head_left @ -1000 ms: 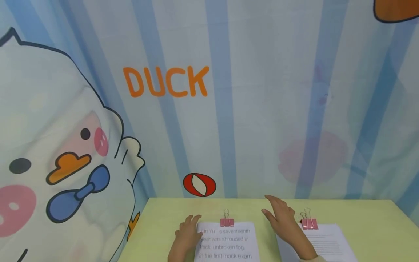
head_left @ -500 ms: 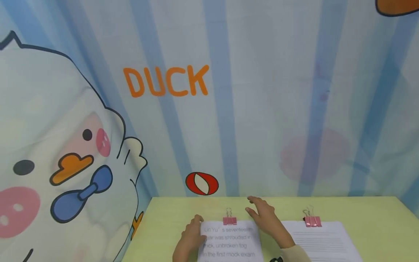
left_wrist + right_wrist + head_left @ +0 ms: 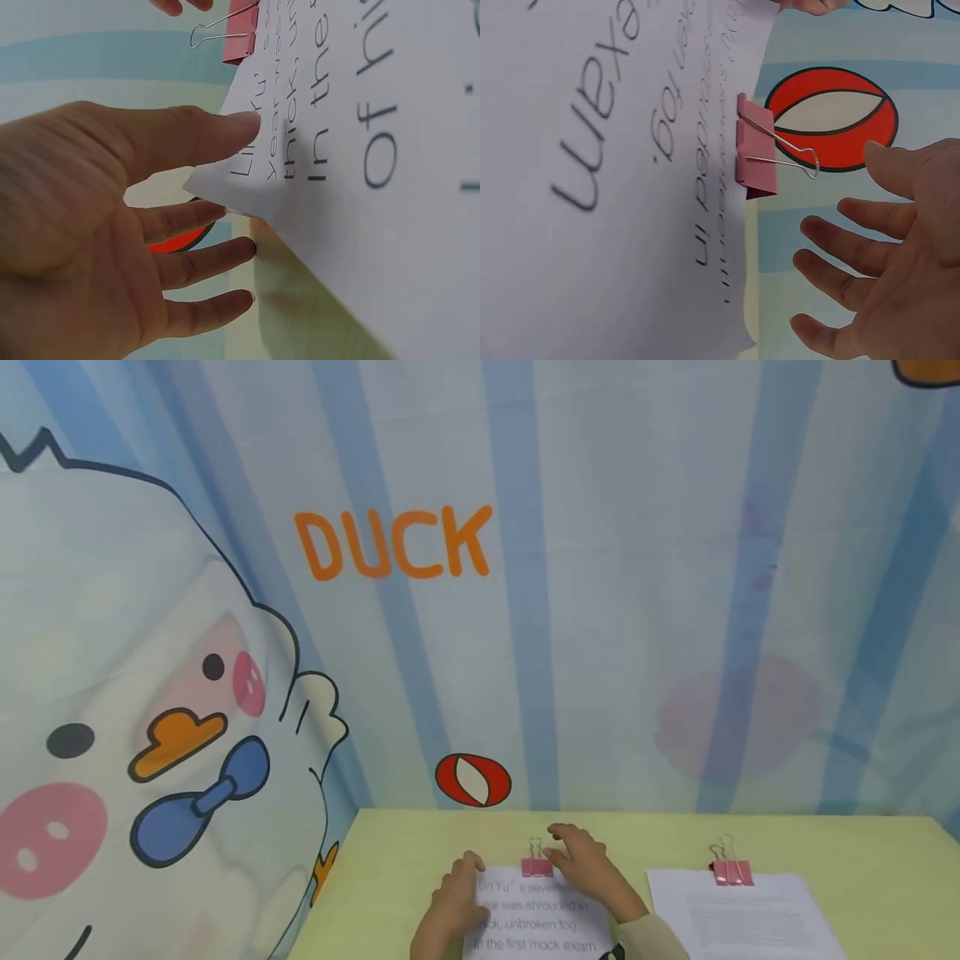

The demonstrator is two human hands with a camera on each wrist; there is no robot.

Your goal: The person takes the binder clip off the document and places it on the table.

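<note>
The hands are well apart, one on each side of the near printed sheets [image 3: 536, 931]: the left hand [image 3: 453, 897] has its fingers extended at the top left corner, thumb over the paper, though whether it pinches is unclear; the right hand [image 3: 587, 862] spreads loosely curved fingers, holding nothing. Between them, a pink binder clip [image 3: 536, 867] stands on the sheets' top edge, wire loops jutting outward in the right hand's way. That hand and its pale sleeve [image 3: 654, 938] cover part of the sheets' right side. Farther right on the yellow table [image 3: 885, 868] lie other printed sheets [image 3: 742, 918] under a second pink clip [image 3: 732, 872]. Behind hangs a striped blue curtain [image 3: 615, 610] with orange DUCK lettering [image 3: 416, 545], a red ball print [image 3: 495, 781] and, leftward, a large white cartoon duck [image 3: 97, 552].
</note>
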